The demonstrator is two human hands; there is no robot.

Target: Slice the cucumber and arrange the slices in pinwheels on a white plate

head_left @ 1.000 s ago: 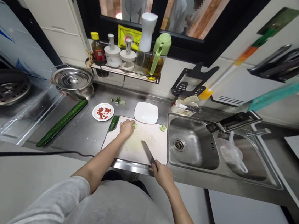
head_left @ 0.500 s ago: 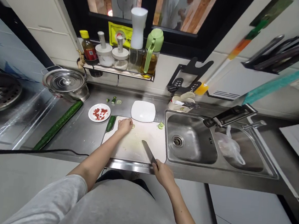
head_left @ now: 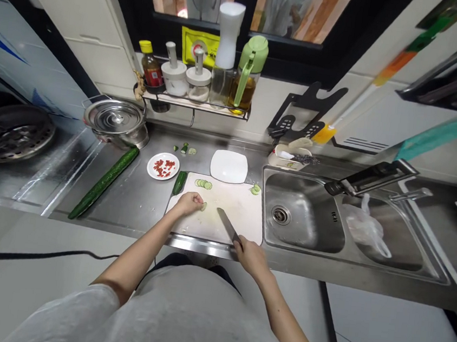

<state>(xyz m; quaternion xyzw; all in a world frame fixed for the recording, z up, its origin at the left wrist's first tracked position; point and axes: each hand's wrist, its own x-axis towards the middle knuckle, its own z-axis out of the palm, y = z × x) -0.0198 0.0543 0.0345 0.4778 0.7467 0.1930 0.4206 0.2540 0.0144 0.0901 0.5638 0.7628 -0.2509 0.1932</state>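
A knife (head_left: 227, 225) is gripped by the right hand (head_left: 252, 257), its blade over the cutting board (head_left: 222, 226). A cucumber slice (head_left: 204, 206) is pinched by the left hand (head_left: 189, 203) over the board's left half; a row of slices (head_left: 203, 184) is laid near its far edge.

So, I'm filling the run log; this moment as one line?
left hand: pinching cucumber slice | right hand: holding knife over cutting board | slice row: on board, near square plate

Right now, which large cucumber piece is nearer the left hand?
The short piece at the edge of the cutting board; the long cucumber lies farther left.
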